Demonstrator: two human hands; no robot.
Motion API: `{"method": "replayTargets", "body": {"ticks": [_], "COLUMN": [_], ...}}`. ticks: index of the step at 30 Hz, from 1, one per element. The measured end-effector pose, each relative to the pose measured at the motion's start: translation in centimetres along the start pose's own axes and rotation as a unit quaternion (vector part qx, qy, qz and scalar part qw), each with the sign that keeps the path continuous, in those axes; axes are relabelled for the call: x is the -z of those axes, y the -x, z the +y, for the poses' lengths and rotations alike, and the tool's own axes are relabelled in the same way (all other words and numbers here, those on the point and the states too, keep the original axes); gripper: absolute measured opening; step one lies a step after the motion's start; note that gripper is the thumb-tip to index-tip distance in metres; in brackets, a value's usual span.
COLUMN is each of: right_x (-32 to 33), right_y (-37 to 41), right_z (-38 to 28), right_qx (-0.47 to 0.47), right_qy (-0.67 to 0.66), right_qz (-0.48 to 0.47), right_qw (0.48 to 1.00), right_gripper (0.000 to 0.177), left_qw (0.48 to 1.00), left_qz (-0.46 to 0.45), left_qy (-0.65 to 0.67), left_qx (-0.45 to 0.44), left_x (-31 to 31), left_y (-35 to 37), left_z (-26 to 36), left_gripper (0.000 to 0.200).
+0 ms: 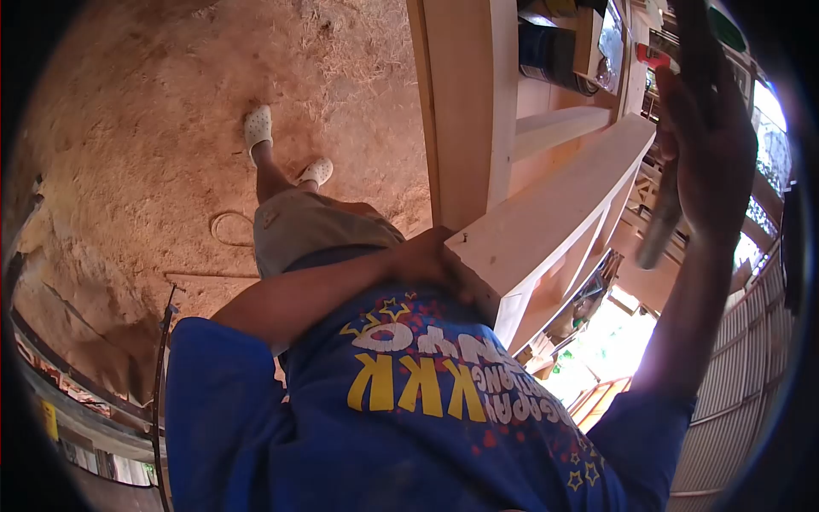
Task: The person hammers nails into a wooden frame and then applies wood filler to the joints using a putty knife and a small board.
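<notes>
My left hand [431,256] reaches across my body and grips the near end of a pale wooden beam [554,192], its fingers partly hidden beside the wood. A small nail [465,237] sticks up from the beam close to that hand. On the right, my right hand [712,162] is raised, closed around a rounded handle [661,222]. The tool looks like a hammer, but I cannot make out its head. The hand is apart from the beam.
A wide upright board [465,111] stands beside the beam, joined to other timber in a frame. Behind it sits a dark blue container [550,55]. Bare earth floor [153,128] lies to the left. A corrugated sheet wall [742,367] rises at right.
</notes>
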State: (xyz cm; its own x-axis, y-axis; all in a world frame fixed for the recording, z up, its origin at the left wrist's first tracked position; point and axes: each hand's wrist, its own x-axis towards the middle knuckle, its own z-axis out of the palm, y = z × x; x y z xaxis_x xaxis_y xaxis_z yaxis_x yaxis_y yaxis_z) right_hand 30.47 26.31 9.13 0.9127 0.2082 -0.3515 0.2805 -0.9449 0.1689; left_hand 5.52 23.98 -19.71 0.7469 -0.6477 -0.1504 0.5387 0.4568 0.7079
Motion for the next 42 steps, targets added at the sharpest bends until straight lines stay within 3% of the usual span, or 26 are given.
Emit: {"method": "replayTargets", "body": {"ticks": [1,3,4,6,7,8,10,12,13,15,17,20,22,24,25,27,29,31,32,34,36,38,39,40,41,42], "right_x": [-0.8,-4.1,-3.7,-2.8,-1.7,-1.2,-1.9,-2.8,-3.1,-3.6,-3.9,-1.1,-2.0,-2.7,-2.9,-3.0,-3.0,-2.1,-1.8,-2.9,-3.5,-3.9,-3.9,-3.8,-3.6,-3.1], "right_y": [0.5,3.3,4.6,4.4,2.9,2.3,2.5,2.9,3.8,5.2,6.7,4.4,4.2,4.3,4.8,5.8,6.9,5.1,4.7,4.0,4.0,4.8,5.7,6.5,7.0,6.8], "right_z": [0.5,1.1,0.8,0.3,-0.1,-0.1,-0.2,-0.7,-0.9,0.9,2.4,0.3,-0.1,0.3,0.4,0.9,0.8,0.5,0.9,1.0,0.6,0.8,0.9,1.1,0.8,0.3], "right_qx": [-0.021,0.159,0.204,0.227,0.226,0.222,0.221,0.113,0.077,0.166,0.275,0.259,0.259,0.165,0.132,0.144,0.199,0.221,0.268,0.292,0.238,0.166,0.169,0.192,0.219,0.227], "right_qy": [-0.001,-0.067,0.096,0.26,0.27,0.166,-0.008,-0.125,-0.137,0.033,0.182,0.164,0.0,-0.106,-0.115,0.035,0.228,0.235,0.161,0.042,-0.127,-0.127,0.0,0.124,0.26,0.263], "right_qz": [0.001,-0.043,-0.212,-0.369,-0.378,-0.334,-0.087,0.022,0.029,-0.143,-0.33,-0.312,-0.096,0.001,-0.004,-0.18,-0.357,-0.359,-0.308,-0.106,0.014,-0.026,-0.124,-0.219,-0.345,-0.338], "right_qw": [1.0,0.984,0.951,0.863,0.856,0.901,0.971,0.985,0.987,0.975,0.885,0.899,0.961,0.981,0.984,0.973,0.884,0.876,0.898,0.95,0.963,0.978,0.978,0.949,0.875,0.875], "right_gripper": [0.035,0.041,0.049,0.061,0.061,0.062,0.061,0.056,0.056,0.061,0.065,0.066,0.064,0.062,0.06,0.059,0.058,0.068,0.07,0.071,0.071,0.07,0.068,0.067,0.064,0.066], "left_qw": [0.999,0.995,0.993,0.993,0.994,0.993,0.996,0.995,0.993,0.991,0.99,0.999,0.998,0.996,0.995,0.995,0.997,0.997,0.995,0.995,0.996,0.998,0.998,0.997,0.995,0.996], "left_qz": [-0.015,-0.024,-0.019,-0.041,-0.061,-0.077,-0.063,-0.065,-0.071,-0.061,-0.05,-0.015,-0.047,-0.067,-0.068,-0.042,0.003,-0.04,-0.056,-0.059,-0.055,-0.035,-0.02,-0.004,0.011,-0.012], "left_qy": [0.023,0.08,0.108,0.109,0.094,0.074,0.049,0.056,0.075,0.104,0.11,-0.026,-0.006,0.026,0.047,0.072,0.074,0.047,0.033,0.001,-0.012,-0.002,0.018,0.037,0.054,0.045], "left_qx": [0.023,0.046,0.044,0.016,-0.016,-0.045,-0.038,-0.044,-0.053,-0.065,-0.069,0.012,-0.033,-0.06,-0.064,-0.052,-0.016,-0.055,-0.072,-0.074,-0.067,-0.049,-0.06,-0.071,-0.084,-0.082], "left_x": [0.3,0.4,0.5,0.9,0.6,0.6,0.5,0.4,0.4,0.3,0.2,0.6,0.5,0.2,0.3,0.3,0.0,0.0,0.3,0.4,0.3,0.4,0.2,-0.1,-0.2,0.0], "left_y": [0.0,0.3,0.4,0.4,0.0,-0.1,-0.1,-0.3,-0.4,-0.4,-0.7,0.6,-0.2,-0.6,-0.5,-0.3,-0.3,-0.6,-0.6,-0.5,-0.6,-0.3,-0.4,-0.9,-1.3,-1.2], "left_z": [0.2,0.7,1.0,1.3,1.4,1.5,1.5,1.3,1.0,0.2,-0.5,3.1,1.5,0.6,0.6,0.3,-0.5,0.2,0.5,0.8,1.0,1.0,0.1,-1.0,-2.2,-2.0], "left_gripper": [0.082,0.081,0.078,0.072,0.068,0.065,0.061,0.06,0.061,0.061,0.059,0.063,0.065,0.066,0.066,0.064,0.059,0.059,0.059,0.06,0.061,0.063,0.063,0.064,0.064,0.064]}}
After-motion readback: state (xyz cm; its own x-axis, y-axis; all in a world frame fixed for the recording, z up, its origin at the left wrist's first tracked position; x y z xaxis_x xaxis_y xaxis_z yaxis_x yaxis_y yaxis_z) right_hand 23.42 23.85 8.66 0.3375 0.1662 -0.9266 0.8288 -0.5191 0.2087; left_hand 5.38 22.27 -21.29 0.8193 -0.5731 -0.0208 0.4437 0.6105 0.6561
